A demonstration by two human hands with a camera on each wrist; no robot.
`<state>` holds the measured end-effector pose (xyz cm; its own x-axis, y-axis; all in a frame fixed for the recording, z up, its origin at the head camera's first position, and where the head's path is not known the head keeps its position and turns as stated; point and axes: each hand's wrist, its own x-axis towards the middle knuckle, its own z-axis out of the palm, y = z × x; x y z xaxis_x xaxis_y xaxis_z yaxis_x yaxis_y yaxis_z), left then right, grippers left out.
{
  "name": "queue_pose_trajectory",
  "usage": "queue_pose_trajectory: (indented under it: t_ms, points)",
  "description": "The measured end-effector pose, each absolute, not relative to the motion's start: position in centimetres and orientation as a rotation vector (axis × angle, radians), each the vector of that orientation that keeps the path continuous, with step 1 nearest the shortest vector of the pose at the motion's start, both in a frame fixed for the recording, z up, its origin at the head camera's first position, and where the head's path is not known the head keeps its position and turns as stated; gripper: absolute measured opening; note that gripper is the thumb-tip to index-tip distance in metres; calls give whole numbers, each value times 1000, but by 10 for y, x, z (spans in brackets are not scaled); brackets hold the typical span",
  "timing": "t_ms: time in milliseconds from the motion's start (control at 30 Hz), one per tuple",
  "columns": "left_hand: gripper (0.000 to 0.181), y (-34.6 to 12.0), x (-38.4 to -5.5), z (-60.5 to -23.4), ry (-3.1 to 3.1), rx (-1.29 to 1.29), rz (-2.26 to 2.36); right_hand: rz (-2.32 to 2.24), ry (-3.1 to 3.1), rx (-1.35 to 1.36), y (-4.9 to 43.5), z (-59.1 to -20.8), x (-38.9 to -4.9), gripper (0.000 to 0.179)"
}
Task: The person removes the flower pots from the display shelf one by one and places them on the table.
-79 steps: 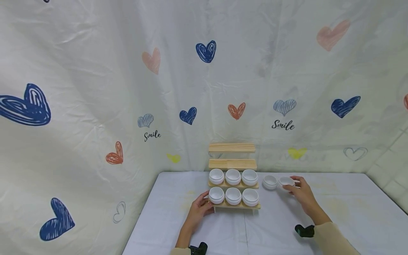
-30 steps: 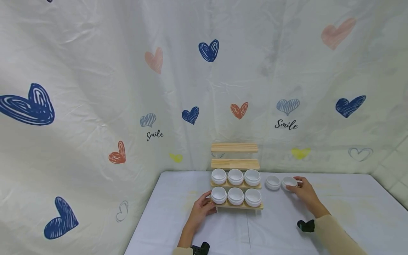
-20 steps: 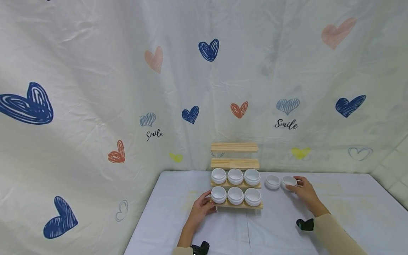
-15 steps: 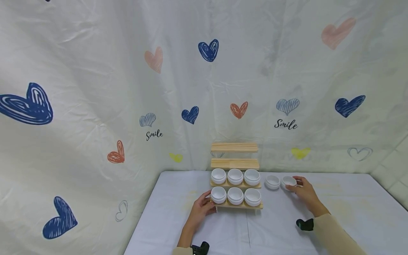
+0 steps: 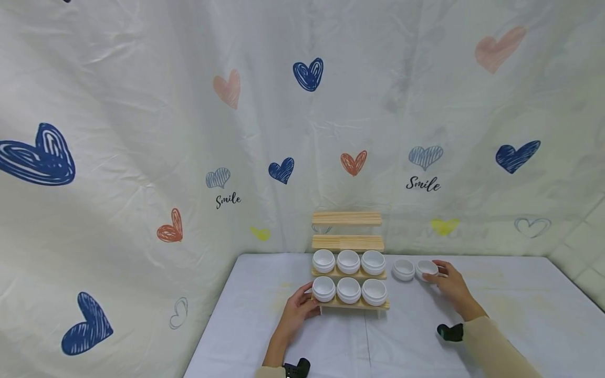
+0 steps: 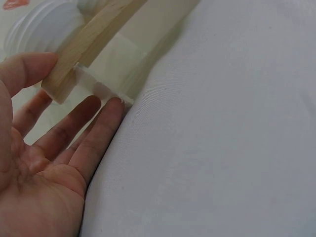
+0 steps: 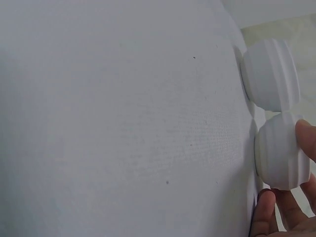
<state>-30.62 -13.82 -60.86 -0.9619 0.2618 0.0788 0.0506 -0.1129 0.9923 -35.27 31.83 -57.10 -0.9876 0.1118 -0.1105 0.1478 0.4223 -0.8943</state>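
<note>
In the head view, my left hand (image 5: 294,311) grips the left end of the lowest board of a tiered wooden rack (image 5: 354,306). Its thumb lies on the board (image 6: 74,69) in the left wrist view, with fingertips close to a clear support under it. My right hand (image 5: 452,287) holds a small white ribbed bowl (image 7: 279,148) by its right side, thumb and fingers around it. That bowl stands upright on the white-covered table, right beside a second white bowl (image 5: 403,269). The fingers on its far side are partly hidden.
White bowls (image 5: 348,290) sit in two rows of three on the rack's lower boards. Two upper boards (image 5: 347,218) behind carry nothing. The white table (image 5: 406,336) extends around the rack, up against a heart-printed curtain (image 5: 368,105).
The head view has shifted slightly. Both hands keep their places, the left on the rack and the right on the bowl, with no clear movement of either thing.
</note>
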Motion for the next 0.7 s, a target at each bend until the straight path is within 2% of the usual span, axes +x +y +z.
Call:
queue_pose_trajectory:
  t_ms: [700]
  points:
    - [57, -138, -307, -608, 2003, 330, 2194, -1618, 2645, 251, 316, -567, -351, 86]
